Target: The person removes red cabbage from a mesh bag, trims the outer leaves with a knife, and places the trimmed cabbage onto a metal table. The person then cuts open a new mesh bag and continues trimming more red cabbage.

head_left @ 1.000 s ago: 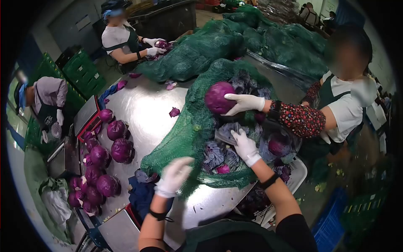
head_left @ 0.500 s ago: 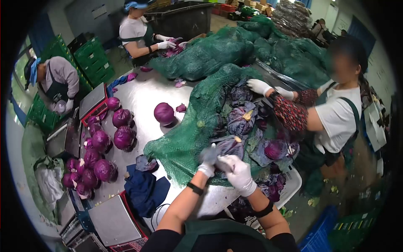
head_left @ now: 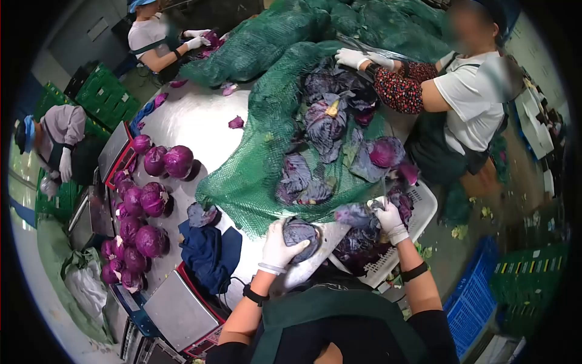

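Observation:
My left hand [head_left: 281, 246] is wrapped round a dark purple red cabbage [head_left: 302, 238] at the near table edge. To its right, my right hand [head_left: 391, 221] is closed at the edge of a blurred purple-grey cabbage leaf [head_left: 353, 214]. Below this leaf stands a white basket [head_left: 425, 209] with dark leaves in it. In front of my hands, a green mesh bag [head_left: 257, 164] lies spread on the table, with leafy red cabbages [head_left: 326, 124] on it. One loose cabbage [head_left: 385, 153] shows a bright purple head among its outer leaves.
Trimmed purple cabbages [head_left: 154, 199] stand grouped at the left. Nearby are a blue cloth [head_left: 209, 255] and a scale [head_left: 180, 308]. A co-worker's gloved hand [head_left: 351, 58] rests at the bag's far side; two other people work at the left. A blue crate [head_left: 473, 297] stands at the lower right.
My hands have moved apart: the left now grips a cabbage near me, the right has gone right over the basket. The view has shifted; a single trimmed cabbage mid-table is gone from there.

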Motion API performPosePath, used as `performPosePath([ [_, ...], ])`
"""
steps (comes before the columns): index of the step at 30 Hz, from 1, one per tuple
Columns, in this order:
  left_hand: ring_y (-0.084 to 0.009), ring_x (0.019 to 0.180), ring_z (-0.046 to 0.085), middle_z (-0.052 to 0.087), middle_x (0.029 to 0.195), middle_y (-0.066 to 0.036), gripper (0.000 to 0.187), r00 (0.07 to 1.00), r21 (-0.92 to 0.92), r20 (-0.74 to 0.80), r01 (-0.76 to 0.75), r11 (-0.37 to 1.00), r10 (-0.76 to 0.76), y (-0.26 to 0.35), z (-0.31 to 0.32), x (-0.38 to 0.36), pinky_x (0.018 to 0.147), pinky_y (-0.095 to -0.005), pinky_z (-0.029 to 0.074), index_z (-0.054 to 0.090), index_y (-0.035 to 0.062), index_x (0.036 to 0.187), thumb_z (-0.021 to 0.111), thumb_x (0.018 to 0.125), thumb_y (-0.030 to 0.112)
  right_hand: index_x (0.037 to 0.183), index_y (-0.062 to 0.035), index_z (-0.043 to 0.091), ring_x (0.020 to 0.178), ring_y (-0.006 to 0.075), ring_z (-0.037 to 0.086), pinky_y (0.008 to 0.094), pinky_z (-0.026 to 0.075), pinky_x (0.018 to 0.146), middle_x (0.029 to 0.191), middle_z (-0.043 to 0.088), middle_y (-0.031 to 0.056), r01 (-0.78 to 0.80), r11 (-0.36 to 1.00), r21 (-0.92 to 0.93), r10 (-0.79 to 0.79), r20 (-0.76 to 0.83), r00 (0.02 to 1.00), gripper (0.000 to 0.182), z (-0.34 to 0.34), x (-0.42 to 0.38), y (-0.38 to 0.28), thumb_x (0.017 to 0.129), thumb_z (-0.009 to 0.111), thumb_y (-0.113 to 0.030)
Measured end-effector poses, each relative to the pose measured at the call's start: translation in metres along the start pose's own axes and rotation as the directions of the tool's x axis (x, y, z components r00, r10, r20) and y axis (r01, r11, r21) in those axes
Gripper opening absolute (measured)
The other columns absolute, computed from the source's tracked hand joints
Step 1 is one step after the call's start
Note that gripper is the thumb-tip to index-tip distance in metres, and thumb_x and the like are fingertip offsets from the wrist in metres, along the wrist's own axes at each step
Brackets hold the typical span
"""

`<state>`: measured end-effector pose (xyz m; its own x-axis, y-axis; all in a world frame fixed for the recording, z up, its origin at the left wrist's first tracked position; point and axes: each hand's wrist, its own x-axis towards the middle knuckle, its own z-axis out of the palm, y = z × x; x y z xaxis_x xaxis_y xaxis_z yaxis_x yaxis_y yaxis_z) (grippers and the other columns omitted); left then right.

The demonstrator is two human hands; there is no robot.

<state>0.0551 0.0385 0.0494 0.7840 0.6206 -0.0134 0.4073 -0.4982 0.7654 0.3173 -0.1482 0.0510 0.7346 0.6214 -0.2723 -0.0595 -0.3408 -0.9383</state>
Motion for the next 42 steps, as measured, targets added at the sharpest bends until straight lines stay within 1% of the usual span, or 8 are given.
performPosePath([
  [3, -0.0406, 0.115, 0.04, 0.04, 0.123, -0.027, 0.1, 0.996, -0.023, 0.054, -0.068, 0.997, 0.07, 0.004, -0.01, -0.002, 0.098, -0.0426, 0.035, 0.031, -0.0047, 0.129, 0.08, 0.056, 0.044, 0.125, -0.002, 0.045, 0.083, 0.0169, 0.058, 0.0253, 0.047, 0.074, 0.101, 0.061, 0.0114, 0.428, 0.614, -0.664, -0.496, 0.098, 0.863, 0.055, -0.016, -0.019, 0.005, 0.078, 0.067, -0.019],
  [7, -0.0425, 0.121, 0.035, 0.033, 0.13, -0.03, 0.108, 0.995, 0.197, 0.092, 0.016, 0.98, -0.035, 0.026, -0.004, -0.016, 0.1, -0.0433, 0.034, 0.027, -0.005, 0.132, 0.081, 0.053, 0.045, 0.131, -0.0009, 0.037, 0.077, 0.018, 0.059, 0.0283, 0.047, 0.069, 0.1, 0.061, 0.0115, 0.019, 1.0, 0.021, -0.021, 0.09, 0.996, 0.052, 0.016, -0.063, -0.059, 0.085, 0.057, -0.014],
  [10, -0.0451, 0.121, 0.034, 0.031, 0.132, -0.03, 0.105, 1.0, 0.315, 0.014, 0.02, 0.949, -0.025, 0.038, 0.009, -0.021, 0.1, -0.0473, 0.032, 0.029, -0.0056, 0.131, 0.08, 0.054, 0.044, 0.107, -0.0023, 0.051, 0.075, 0.0363, 0.059, 0.0429, 0.048, 0.061, 0.09, 0.058, 0.0238, 0.567, 0.663, -0.488, -0.436, 0.364, 0.823, 0.029, 0.063, -0.083, 0.031, 0.089, 0.047, -0.024],
  [21, -0.0383, 0.117, 0.04, 0.038, 0.127, -0.028, 0.105, 0.997, 0.398, -0.057, -0.032, 0.917, 0.06, 0.033, 0.014, -0.028, 0.098, -0.0446, 0.034, 0.031, -0.0073, 0.13, 0.08, 0.053, 0.045, 0.091, 0.0026, 0.053, 0.077, 0.0299, 0.059, 0.0385, 0.048, 0.072, 0.081, 0.058, 0.0206, -0.246, 0.878, -0.41, 0.444, 0.505, 0.741, 0.026, 0.112, -0.067, 0.006, 0.088, 0.044, -0.022],
  [28, -0.0415, 0.114, 0.042, 0.039, 0.125, -0.029, 0.105, 0.997, 0.173, -0.065, 0.063, 0.983, -0.052, 0.009, 0.005, -0.014, 0.097, -0.043, 0.036, 0.031, -0.0086, 0.13, 0.079, 0.055, 0.048, 0.081, 0.0007, 0.062, 0.072, 0.0301, 0.063, 0.0394, 0.051, 0.065, 0.084, 0.061, 0.0185, 0.582, 0.417, -0.698, -0.106, 0.598, 0.794, 0.018, 0.143, -0.049, 0.072, 0.078, 0.047, -0.009],
  [34, -0.0358, 0.114, 0.044, 0.042, 0.122, -0.026, 0.101, 0.998, -0.022, -0.022, 0.063, 0.998, -0.063, -0.006, -0.006, -0.007, 0.097, -0.0412, 0.037, 0.03, -0.0075, 0.13, 0.079, 0.057, 0.043, 0.117, 0.0043, 0.044, 0.077, 0.0362, 0.063, 0.0463, 0.049, 0.071, 0.097, 0.061, 0.0238, 0.158, 0.733, -0.662, 0.187, 0.418, 0.889, 0.044, 0.135, -0.037, 0.036, 0.082, 0.048, -0.022],
  [37, -0.0297, 0.114, 0.046, 0.044, 0.12, -0.023, 0.097, 0.999, -0.323, -0.045, -0.012, 0.946, -0.002, -0.019, 0.0, -0.013, 0.097, -0.0384, 0.037, 0.028, -0.0053, 0.131, 0.081, 0.059, 0.032, 0.143, -0.0103, 0.013, 0.07, 0.0342, 0.063, 0.0394, 0.053, 0.064, 0.115, 0.052, 0.0212, 0.639, 0.37, -0.674, -0.538, 0.406, 0.739, 0.069, 0.134, -0.045, 0.085, 0.085, 0.048, -0.022],
  [42, -0.0311, 0.106, 0.052, 0.052, 0.115, -0.022, 0.088, 0.978, -0.306, -0.179, 0.05, 0.951, -0.109, 0.0, 0.038, 0.005, 0.092, -0.0378, 0.041, 0.033, -0.0054, 0.128, 0.077, 0.064, 0.034, 0.141, -0.0181, 0.021, 0.062, 0.0344, 0.061, 0.0437, 0.051, 0.057, 0.086, 0.06, 0.0173, 0.286, 0.668, -0.687, -0.114, 0.286, 0.951, 0.062, 0.095, -0.059, 0.014, 0.085, 0.047, -0.023],
])
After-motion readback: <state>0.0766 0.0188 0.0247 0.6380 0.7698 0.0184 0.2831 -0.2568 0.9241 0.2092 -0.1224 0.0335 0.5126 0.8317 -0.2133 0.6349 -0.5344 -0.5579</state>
